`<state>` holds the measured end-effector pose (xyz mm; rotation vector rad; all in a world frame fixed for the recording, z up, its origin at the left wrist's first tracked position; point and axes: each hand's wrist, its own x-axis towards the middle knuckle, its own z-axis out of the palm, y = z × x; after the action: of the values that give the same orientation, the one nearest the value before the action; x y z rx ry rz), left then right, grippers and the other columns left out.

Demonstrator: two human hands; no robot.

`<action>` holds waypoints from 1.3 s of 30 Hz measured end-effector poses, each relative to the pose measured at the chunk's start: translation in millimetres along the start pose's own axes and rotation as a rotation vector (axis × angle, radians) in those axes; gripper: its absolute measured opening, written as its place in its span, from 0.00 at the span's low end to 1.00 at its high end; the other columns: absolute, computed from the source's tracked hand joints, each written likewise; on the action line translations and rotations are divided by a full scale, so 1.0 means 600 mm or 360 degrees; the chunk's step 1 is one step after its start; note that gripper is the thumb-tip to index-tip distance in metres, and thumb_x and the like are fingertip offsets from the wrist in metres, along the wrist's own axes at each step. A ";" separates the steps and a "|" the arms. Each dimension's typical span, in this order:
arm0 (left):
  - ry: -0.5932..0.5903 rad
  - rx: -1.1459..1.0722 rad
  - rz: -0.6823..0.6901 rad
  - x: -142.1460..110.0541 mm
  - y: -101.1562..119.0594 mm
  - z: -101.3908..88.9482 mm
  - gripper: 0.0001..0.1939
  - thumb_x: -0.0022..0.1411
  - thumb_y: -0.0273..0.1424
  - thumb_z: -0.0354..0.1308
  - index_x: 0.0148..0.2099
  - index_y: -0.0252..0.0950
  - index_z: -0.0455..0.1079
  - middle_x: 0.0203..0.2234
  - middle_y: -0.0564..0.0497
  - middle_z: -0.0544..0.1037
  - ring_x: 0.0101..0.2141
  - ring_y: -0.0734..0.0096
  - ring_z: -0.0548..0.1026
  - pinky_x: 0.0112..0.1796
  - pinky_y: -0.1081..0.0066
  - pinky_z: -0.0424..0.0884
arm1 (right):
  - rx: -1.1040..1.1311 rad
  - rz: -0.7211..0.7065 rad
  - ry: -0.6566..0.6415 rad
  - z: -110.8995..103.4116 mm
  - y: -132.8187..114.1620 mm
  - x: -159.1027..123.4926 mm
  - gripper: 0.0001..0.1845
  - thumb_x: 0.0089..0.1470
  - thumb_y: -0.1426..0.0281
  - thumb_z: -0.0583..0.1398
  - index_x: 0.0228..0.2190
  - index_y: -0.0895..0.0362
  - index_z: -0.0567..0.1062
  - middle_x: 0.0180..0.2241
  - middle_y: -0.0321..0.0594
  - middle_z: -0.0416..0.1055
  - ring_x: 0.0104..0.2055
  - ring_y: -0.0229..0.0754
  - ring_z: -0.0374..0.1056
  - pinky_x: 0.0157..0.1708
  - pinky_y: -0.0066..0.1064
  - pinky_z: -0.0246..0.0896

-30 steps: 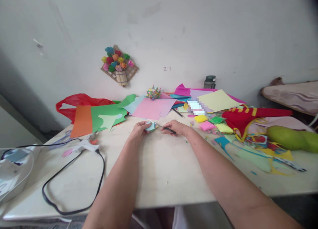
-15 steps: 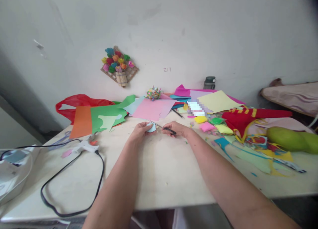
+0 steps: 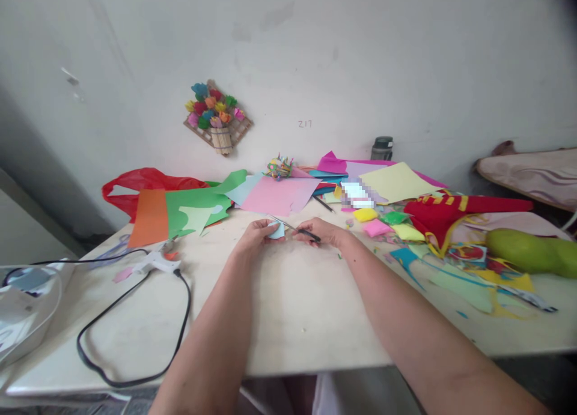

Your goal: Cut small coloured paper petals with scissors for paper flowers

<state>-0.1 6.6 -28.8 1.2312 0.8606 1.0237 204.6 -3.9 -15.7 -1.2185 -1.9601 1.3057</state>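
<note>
Over the middle of the table, my left hand [image 3: 258, 233] pinches a small piece of light blue paper [image 3: 276, 230]. My right hand [image 3: 315, 232] is closed round the dark handle of a pair of scissors [image 3: 288, 225], whose blades point left and meet the upper edge of the blue paper. Whether the blades are apart is too small to tell. Beyond my hands lies a pink sheet of paper [image 3: 279, 196], with a dark pencil [image 3: 323, 205] to its right.
At left are a white glue gun [image 3: 158, 262] with a looping black cord, and orange [image 3: 148, 217] and green sheets [image 3: 198, 199]. Coloured clay packets [image 3: 377, 227], a red cloth piece [image 3: 433, 220], paper scraps and a green object [image 3: 527, 253] lie at right. A dark bottle [image 3: 382, 148] stands behind.
Both hands keep nearly the same pose on the paper and scissors. The view has shifted very slightly; nothing else has visibly moved.
</note>
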 end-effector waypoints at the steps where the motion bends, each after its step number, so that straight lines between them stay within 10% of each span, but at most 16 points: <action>1: -0.0004 -0.0003 0.0004 0.000 0.000 0.000 0.14 0.44 0.34 0.66 0.29 0.29 0.71 0.22 0.47 0.76 0.22 0.71 0.74 0.26 0.73 0.69 | -0.0004 -0.0004 -0.0003 0.000 0.000 0.000 0.13 0.46 0.65 0.61 0.33 0.63 0.74 0.14 0.28 0.60 0.13 0.27 0.53 0.13 0.21 0.46; 39: -0.0019 -0.0084 -0.0006 0.000 -0.001 0.002 0.12 0.43 0.32 0.66 0.27 0.29 0.70 0.21 0.47 0.76 0.22 0.71 0.74 0.27 0.72 0.70 | 0.0023 -0.0111 -0.0059 -0.005 0.020 0.010 0.21 0.43 0.59 0.62 0.34 0.63 0.75 0.15 0.28 0.58 0.14 0.27 0.52 0.13 0.22 0.43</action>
<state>1.3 6.3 -28.9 1.1895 0.8214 1.0292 209.2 4.3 -25.5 -1.1167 -1.9970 1.3141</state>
